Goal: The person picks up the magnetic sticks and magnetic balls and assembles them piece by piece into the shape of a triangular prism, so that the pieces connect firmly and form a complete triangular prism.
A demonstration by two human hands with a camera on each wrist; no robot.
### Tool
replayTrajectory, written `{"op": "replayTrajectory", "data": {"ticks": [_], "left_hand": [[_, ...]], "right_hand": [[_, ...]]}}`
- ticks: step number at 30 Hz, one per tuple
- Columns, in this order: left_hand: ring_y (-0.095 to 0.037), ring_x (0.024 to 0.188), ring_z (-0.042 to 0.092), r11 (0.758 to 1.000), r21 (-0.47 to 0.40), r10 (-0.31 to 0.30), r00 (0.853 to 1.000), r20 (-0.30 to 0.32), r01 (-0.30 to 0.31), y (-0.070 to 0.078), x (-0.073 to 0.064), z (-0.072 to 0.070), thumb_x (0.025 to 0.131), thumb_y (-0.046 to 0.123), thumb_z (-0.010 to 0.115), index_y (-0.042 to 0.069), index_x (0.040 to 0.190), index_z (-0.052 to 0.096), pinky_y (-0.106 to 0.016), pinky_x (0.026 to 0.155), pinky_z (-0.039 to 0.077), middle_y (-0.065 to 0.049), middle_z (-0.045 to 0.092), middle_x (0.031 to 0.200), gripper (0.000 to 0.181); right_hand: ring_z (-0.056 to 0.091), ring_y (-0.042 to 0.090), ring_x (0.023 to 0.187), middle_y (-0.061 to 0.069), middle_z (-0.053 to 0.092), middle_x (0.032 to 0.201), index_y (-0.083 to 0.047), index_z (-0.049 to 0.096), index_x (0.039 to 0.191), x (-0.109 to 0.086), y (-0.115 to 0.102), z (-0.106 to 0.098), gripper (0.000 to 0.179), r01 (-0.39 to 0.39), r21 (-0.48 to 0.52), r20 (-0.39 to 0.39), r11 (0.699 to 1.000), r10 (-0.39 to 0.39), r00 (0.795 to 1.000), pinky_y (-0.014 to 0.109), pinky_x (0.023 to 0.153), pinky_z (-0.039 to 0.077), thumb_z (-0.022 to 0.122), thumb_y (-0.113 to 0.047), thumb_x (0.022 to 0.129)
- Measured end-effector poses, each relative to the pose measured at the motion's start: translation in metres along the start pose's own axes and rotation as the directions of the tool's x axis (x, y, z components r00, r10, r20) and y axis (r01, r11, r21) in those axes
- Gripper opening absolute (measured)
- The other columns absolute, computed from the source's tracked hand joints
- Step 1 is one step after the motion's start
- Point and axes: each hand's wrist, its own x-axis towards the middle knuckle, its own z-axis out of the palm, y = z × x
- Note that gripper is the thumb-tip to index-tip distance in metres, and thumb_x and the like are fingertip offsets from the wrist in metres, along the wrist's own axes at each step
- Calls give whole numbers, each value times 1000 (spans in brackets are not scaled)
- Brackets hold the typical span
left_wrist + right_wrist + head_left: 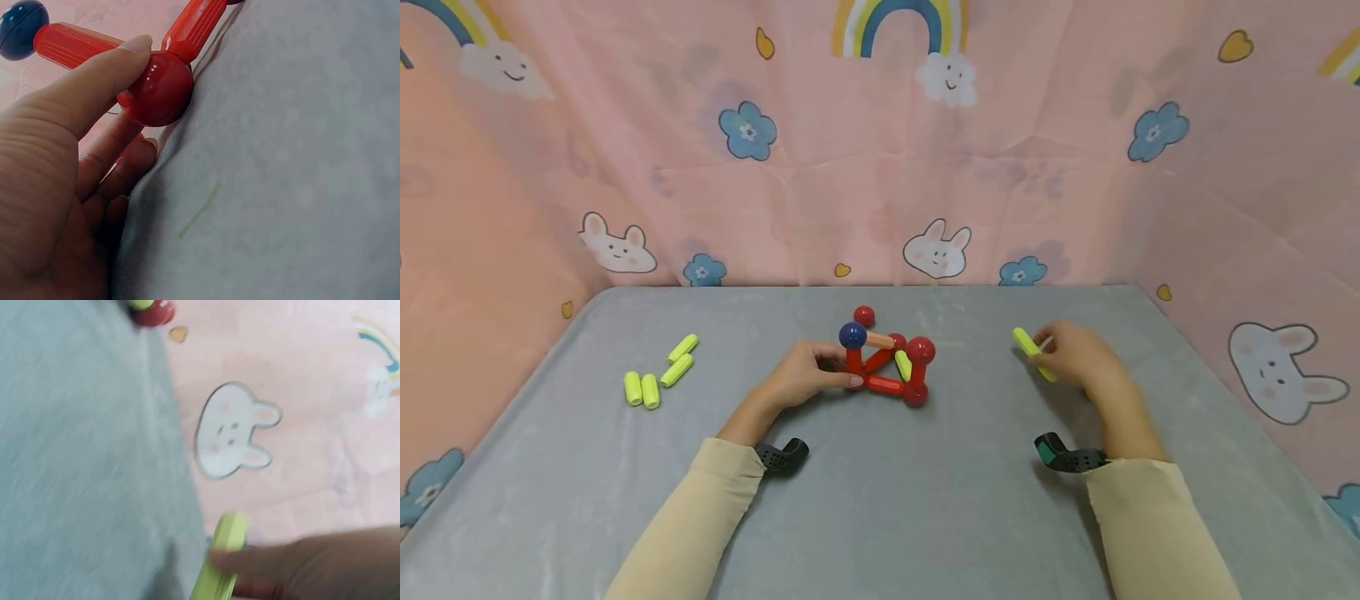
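A frame of magnetic rods and balls (pixel 886 386) stands mid-table, with red rods along its base. On its left upright rod sits a blue ball (pixel 852 336); on the right upright, a red ball (pixel 921 350). A peach rod (pixel 880 340) and a yellow-green rod (pixel 903 365) are also part of it. My left hand (pixel 805 372) grips the red corner ball (pixel 164 90), thumb over it and fingers behind. To the right, my right hand (pixel 1078 354) pinches a yellow-green magnetic rod (pixel 1024 340) between thumb and fingers, holding it above the table.
Several yellow-green rods (pixel 677 370) lie on the left of the grey table (pixel 880 500). Behind the frame is a loose-looking red ball (pixel 864 316). A pink printed curtain (pixel 820 208) borders the table at the back and sides.
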Motion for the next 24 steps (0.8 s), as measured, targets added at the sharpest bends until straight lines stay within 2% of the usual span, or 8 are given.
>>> {"op": "replayTrajectory", "data": {"ticks": [3,5,9,12,16,18,20,24], "left_hand": [[-12,79,62,1000,7,11,1000,2,-11,-1,0,1,80,15,85,5,102,78,-22,70,50,-7,76,89,25],[-10,78,61,1000,4,17,1000,2,-17,-1,0,2,80,15,85,4,101,78,-22,69,50,-6,75,88,24],[-10,77,61,1000,-4,8,1000,-8,-8,-1,1,2,80,15,85,5,100,79,-22,68,50,-4,75,87,23],[-11,78,62,1000,-9,5,1000,-17,-6,-2,1,2,79,15,86,7,100,79,-22,68,50,-3,75,87,23],[-11,79,63,1000,-17,19,1000,-9,-19,-5,3,3,81,18,85,9,100,79,-23,69,51,-3,76,89,22],[-11,79,63,999,-23,26,1000,-3,-26,-6,4,3,81,18,85,9,101,79,-23,70,51,-3,76,90,22],[-12,80,63,999,-29,28,1000,-2,-28,-7,4,3,82,17,85,9,101,79,-22,70,52,-3,76,90,22],[-13,80,63,1000,-17,24,1000,-7,-24,-8,3,1,81,18,85,10,101,79,-23,70,52,-4,76,92,23]], "right_hand": [[67,37,105,23,67,119,-3,60,131,-6,-32,-3,42,128,127,-139,984,-110,984,45,78,58,65,-29,99],[68,34,105,18,69,117,-8,60,133,-13,-62,-2,41,235,184,-253,955,-185,950,46,82,58,66,-29,98],[70,24,96,10,73,108,-11,64,130,-23,-118,12,37,478,209,-461,853,-345,818,42,82,60,72,-20,95],[71,19,93,8,75,106,-10,67,127,-27,-147,28,38,603,188,-547,775,-428,720,37,79,61,76,-16,91],[70,16,86,6,75,101,-8,71,119,-34,-170,46,34,655,70,-560,752,-514,650,30,70,59,79,-16,88],[68,15,77,5,75,95,-8,73,114,-39,-176,51,30,632,-32,-533,774,-548,644,27,62,56,80,-18,87],[67,15,73,5,76,94,-7,74,110,-43,-181,54,29,582,-124,-504,804,-556,661,25,60,54,82,-19,85],[62,14,66,4,78,95,-10,76,114,-48,-187,56,35,439,-199,-428,876,-481,765,23,54,50,83,-19,82]]}}
